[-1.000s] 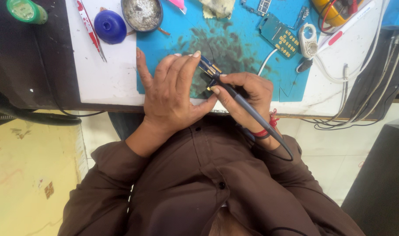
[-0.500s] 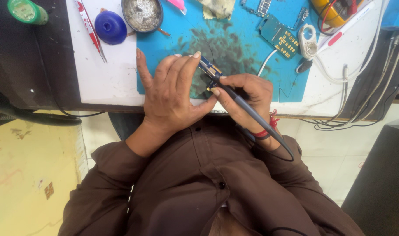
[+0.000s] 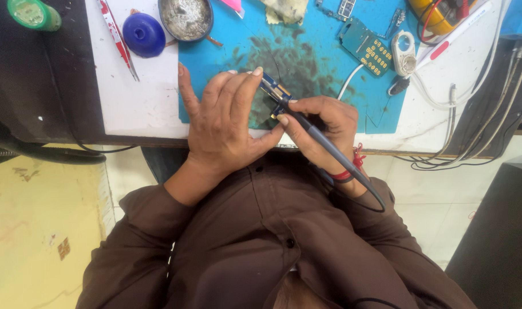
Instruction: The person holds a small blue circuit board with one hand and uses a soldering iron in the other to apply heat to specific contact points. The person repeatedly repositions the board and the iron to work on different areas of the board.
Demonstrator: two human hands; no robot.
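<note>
**Soldering iron held to a small board pinned on the blue mat**

The right hand (image 3: pixel 324 129) is closed in a pen grip around a grey soldering iron (image 3: pixel 329 150); its tip is brought down at a small circuit board (image 3: pixel 274 97), and the exact point of contact is hidden by the fingers; the handle is run back over the wrist, where a red thread band (image 3: pixel 348 171) is worn, and its dark cord is trailed across the brown sleeve. The left hand (image 3: pixel 224 123) is laid nearly flat, fingers spread and palm down; the board is pressed beneath its fingertips and thumb against the blue work mat (image 3: pixel 307 63); nothing is gripped by it, only held down. The board lies at the near edge of the mat, between the two hands, mostly covered by them.

The step in hand is judged to be the working of a joint on the board; the next move would call for a steady tip, a board kept from sliding, and fingers kept off the heated end.

Further out, a round metal tin (image 3: pixel 185 18) of grey residue and a blue dome-shaped lid (image 3: pixel 143 34) are set at the mat's far left corner; red-handled tweezers (image 3: pixel 118 37) are laid on the white table (image 3: pixel 129 103); a green spool (image 3: pixel 33 14) stands at the far left; a second board with yellow pads (image 3: pixel 367 46) rests on the mat beside white cables (image 3: pixel 444 97).
</note>
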